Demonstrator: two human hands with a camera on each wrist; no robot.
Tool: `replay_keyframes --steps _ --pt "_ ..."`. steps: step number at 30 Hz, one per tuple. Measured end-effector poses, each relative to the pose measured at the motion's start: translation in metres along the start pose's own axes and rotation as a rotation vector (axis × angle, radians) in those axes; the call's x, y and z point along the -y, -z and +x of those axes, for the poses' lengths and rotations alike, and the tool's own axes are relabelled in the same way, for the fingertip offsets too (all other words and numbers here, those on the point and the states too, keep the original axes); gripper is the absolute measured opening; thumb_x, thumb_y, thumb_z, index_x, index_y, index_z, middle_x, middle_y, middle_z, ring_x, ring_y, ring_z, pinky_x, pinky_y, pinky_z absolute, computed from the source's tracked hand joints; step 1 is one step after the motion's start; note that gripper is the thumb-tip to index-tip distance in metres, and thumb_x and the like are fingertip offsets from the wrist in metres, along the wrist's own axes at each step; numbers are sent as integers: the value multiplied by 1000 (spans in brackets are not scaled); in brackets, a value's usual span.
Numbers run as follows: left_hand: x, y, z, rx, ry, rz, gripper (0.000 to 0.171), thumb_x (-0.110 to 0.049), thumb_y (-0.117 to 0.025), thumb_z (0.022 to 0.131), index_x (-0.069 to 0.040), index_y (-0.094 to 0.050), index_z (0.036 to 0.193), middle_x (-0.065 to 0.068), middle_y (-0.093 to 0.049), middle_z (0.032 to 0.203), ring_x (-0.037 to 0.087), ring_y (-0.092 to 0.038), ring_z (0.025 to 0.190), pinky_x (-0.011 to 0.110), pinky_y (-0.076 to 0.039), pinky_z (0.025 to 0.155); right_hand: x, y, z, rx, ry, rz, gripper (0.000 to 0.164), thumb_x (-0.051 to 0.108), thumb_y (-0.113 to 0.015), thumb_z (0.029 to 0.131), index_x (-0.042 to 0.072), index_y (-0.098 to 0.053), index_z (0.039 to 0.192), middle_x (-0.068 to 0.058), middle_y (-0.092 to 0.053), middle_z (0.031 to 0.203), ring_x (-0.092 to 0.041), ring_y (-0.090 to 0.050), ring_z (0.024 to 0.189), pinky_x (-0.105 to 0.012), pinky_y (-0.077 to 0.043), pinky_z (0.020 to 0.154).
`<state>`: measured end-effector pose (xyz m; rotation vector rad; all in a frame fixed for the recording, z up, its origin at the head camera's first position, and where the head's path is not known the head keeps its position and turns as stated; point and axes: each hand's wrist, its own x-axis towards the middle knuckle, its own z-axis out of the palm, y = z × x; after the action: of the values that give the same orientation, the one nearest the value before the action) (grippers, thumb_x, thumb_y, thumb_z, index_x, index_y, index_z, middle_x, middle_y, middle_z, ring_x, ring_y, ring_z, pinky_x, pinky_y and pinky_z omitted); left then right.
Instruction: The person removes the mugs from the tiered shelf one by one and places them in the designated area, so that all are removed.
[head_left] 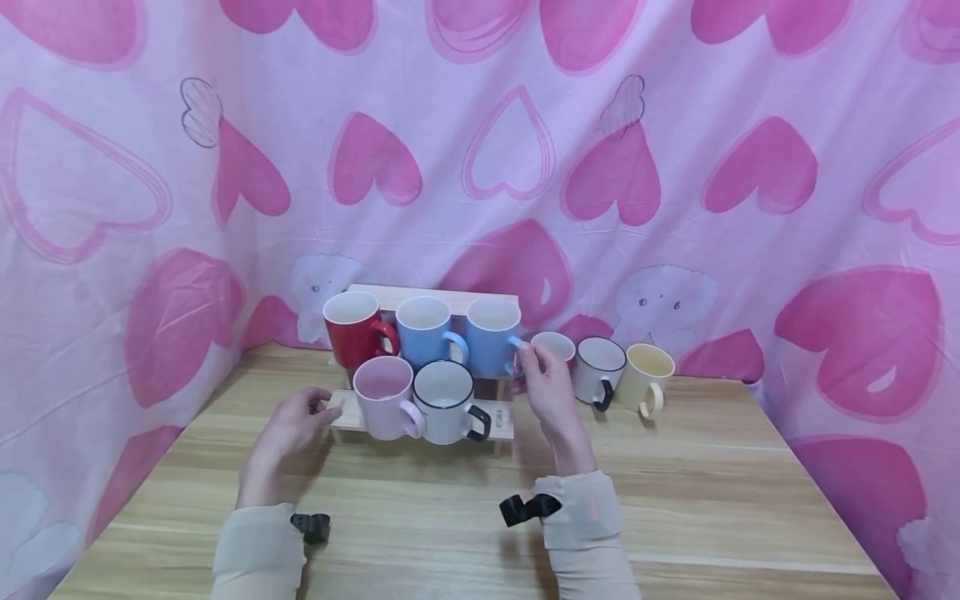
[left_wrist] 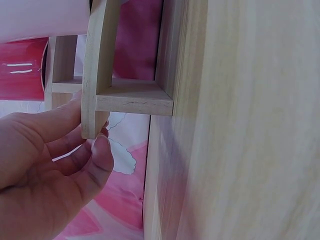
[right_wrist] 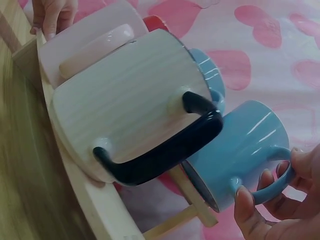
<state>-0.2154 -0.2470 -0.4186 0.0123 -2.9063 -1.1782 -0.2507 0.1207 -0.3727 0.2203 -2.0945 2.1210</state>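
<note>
With the right hand [head_left: 551, 392], pinches the handle [right_wrist: 275, 189] of a blue mug [head_left: 489, 350] — grasped narrowly, with fingers bent about the loop. Located just left of the right fingers: the mug in question, upright at the right end of the upper tier of a two-tier wooden rack [head_left: 504, 423]. Cannot tell whether set down with full weight on the tier.

With the left hand [head_left: 288, 427], grips the left end of the lower tier between thumb and curled fingers — likewise narrow.

Catalogued from the left fingers rightward, on the lower tier: one pink mug [head_left: 382, 408], nearest to those fingers; then, just beside it, one white mug with black rim and handle [head_left: 441, 414].

On the upper tier, above and beyond the left fingers: one red mug [head_left: 351, 343]; next, between it and the pinched mug, a second blue mug [head_left: 420, 346].

To the right of the right fingers, on the wooden table [head_left: 420, 517]: one red mug with white interior [head_left: 553, 342], partly hidden behind the hand; one ribbed white mug with black handle [head_left: 592, 379]; farthest out, one cream mug [head_left: 637, 387].

Beyond all fingers: a pink heart-patterned cloth [head_left: 600, 92].
</note>
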Motion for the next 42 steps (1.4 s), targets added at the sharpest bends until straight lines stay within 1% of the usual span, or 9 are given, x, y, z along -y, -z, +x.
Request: replay_keyframes --steps 2,6,11,15,20,25,30,34,42 --pt "0 1 0 2 4 -2 45 -16 -64 94 13 -49 126 16 -57 94 26 -54 83 35 -47 68 2 1 0 -15 8 4 35 23 -48 104 -11 -56 97 -19 -53 85 -33 -56 77 -47 -55 71" --pt "0 3 -1 7 17 -2 46 -16 -64 95 13 -49 127 16 -57 95 26 -54 83 35 -47 68 5 8 0 -35 10 21 33 25 -49 104 -7 -57 100 -14 -53 86 -23 -56 72 -35 -54 66" --pt "1 4 -1 8 31 -2 46 -17 -64 95 11 -49 128 16 -57 97 27 -54 86 36 -47 71 17 19 -2 -65 11 13 32 26 -48 104 -5 -57 105 -16 -53 89 -24 -57 73 -33 -54 68" --pt "1 5 -1 2 19 6 47 -18 -64 95 12 -49 128 17 -57 98 27 -54 86 38 -48 72 26 28 -4 -101 68 -6 32 23 -48 104 -9 -55 104 -16 -52 88 -25 -57 72 -29 -53 67" --pt "0 6 -1 -4 8 16 46 -18 -64 95 12 -50 127 16 -57 96 27 -54 86 39 -47 73 32 44 -4 -148 119 44 29 25 -52 102 -3 -59 98 -13 -51 82 -20 -57 66 -29 -54 63" --pt "-1 4 0 3 4 6 47 -18 -65 95 12 -50 128 16 -57 96 27 -54 87 40 -47 75 37 68 -6 -215 136 66 23 24 -52 102 4 -61 96 -8 -54 82 -17 -59 71 -28 -55 67" --pt "1 0 1 0 12 -13 46 -17 -65 94 12 -50 127 15 -57 95 26 -55 84 37 -48 72 39 94 -7 -274 163 73 21 19 -53 101 1 -63 97 -12 -55 82 -16 -58 69 -25 -54 64" --pt "2 -1 1 -10 3 -14 44 -15 -65 94 12 -51 125 15 -57 93 26 -55 83 36 -47 71 37 117 -6 -310 162 88 20 18 -54 100 2 -64 92 -13 -55 82 -17 -58 68 -24 -54 63" --pt "0 -1 0 -15 1 -12 45 -16 -66 94 12 -51 125 15 -56 94 27 -54 86 39 -47 74 30 161 -5 -379 172 186 20 19 -58 97 1 -65 90 -11 -55 79 -16 -62 62 -23 -55 59"
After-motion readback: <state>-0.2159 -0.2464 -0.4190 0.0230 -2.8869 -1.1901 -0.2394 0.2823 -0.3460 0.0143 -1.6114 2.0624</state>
